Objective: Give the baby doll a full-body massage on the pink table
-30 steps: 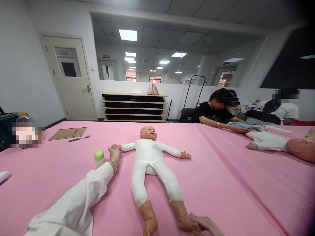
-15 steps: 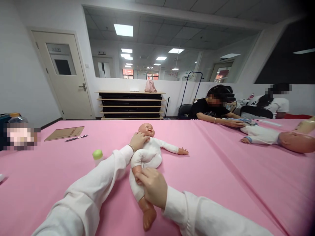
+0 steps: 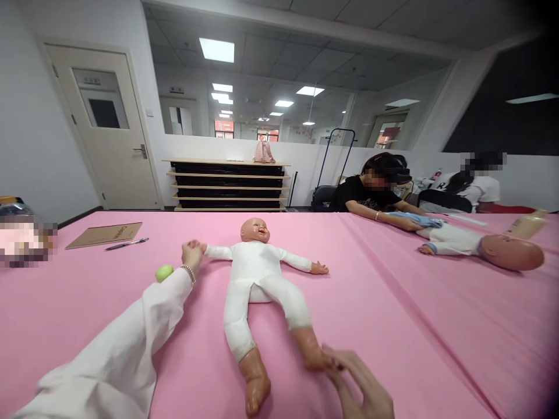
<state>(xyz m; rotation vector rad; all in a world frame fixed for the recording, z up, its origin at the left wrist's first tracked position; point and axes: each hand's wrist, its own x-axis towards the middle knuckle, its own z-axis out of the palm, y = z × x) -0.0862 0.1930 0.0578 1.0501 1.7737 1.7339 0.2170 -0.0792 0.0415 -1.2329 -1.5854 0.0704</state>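
Note:
On its back on the pink cloth lies a baby doll [image 3: 257, 265] in a white suit, its head at the far end and both legs stretched toward me. My left hand [image 3: 192, 256] is closed on the doll's hand at the left, with that arm pulled out sideways. Lower right, my right hand [image 3: 360, 384], somewhat blurred, has its fingertips pinched at the toes of the doll's foot on that side. The doll's other foot [image 3: 257, 390] rests on the cloth, untouched. Beside my left sleeve shows the green lid [image 3: 165, 272] of a small bottle, mostly hidden.
A brown notebook [image 3: 103, 234] and a pen [image 3: 126, 244] lie at the far left. Across the table to the right, a person in black [image 3: 367, 198] handles blue cloth at another doll [image 3: 463, 238]. A yellowish bottle [image 3: 528, 224] stands behind that doll's head.
The doll's bent leg has been straightened out to the right, my right hand moving with its foot. My left hand has shifted left, drawing the doll's arm out from its chest.

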